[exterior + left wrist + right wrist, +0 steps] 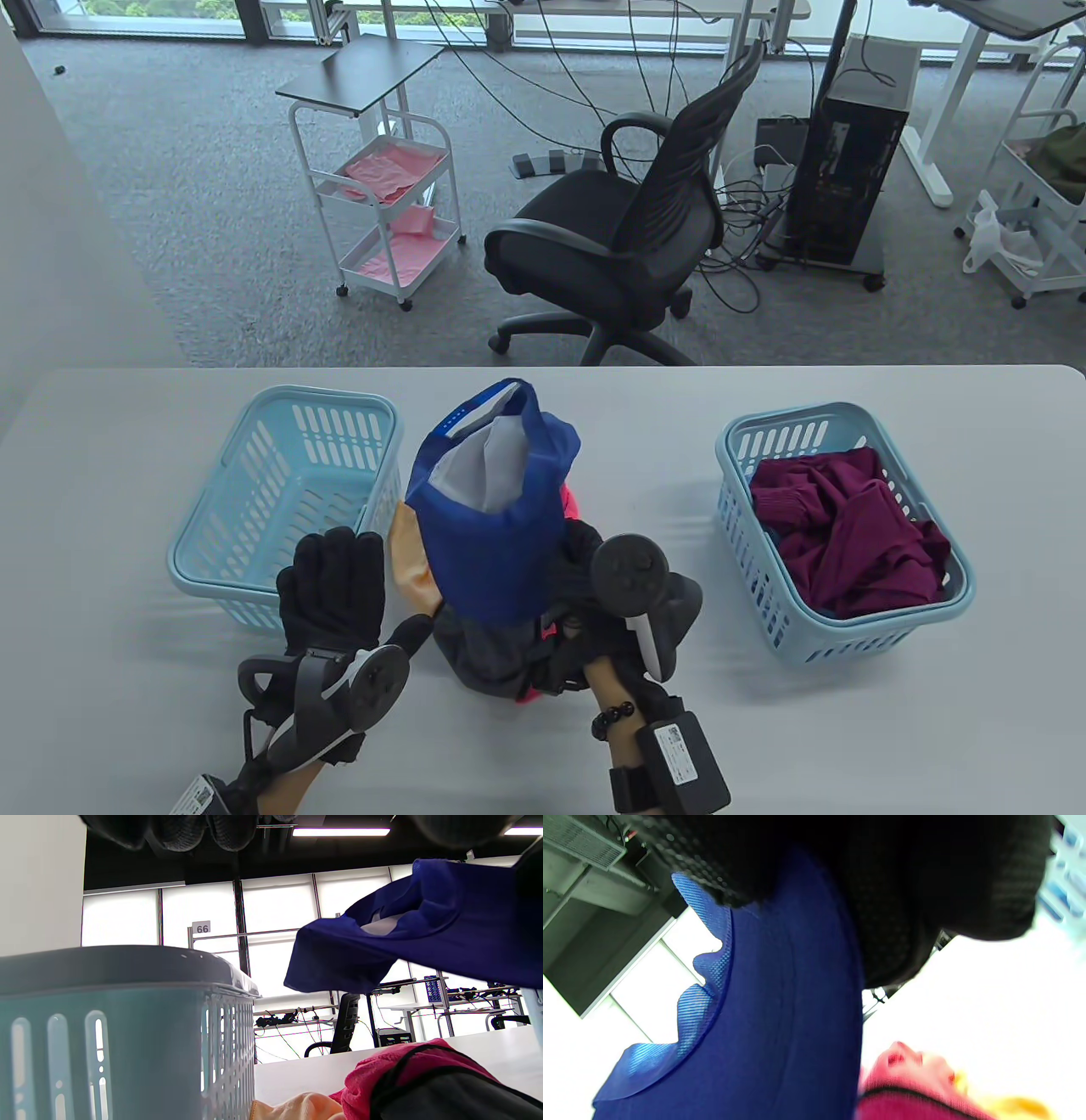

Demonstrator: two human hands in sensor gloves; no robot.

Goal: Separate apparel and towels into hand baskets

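Note:
A blue garment (488, 526) with a grey lining is held up above a pile in the table's middle. My right hand (575, 556) grips its right side; in the right wrist view the gloved fingers (882, 878) close on the blue cloth (780, 1005). Under it lie a peach towel (405, 560), a pink item (573, 505) and a dark grey garment (496, 658). My left hand (335, 581) is open, fingers spread, beside the pile and holds nothing. An empty light blue basket (254, 501) stands left. The right basket (738, 501) holds a maroon garment (848, 531).
The left wrist view shows the left basket's wall (127, 1027) close by, the raised blue garment (424, 929), the pink item (382, 1073) and the peach towel (297, 1107). A black office chair (611, 238) stands beyond the table's far edge.

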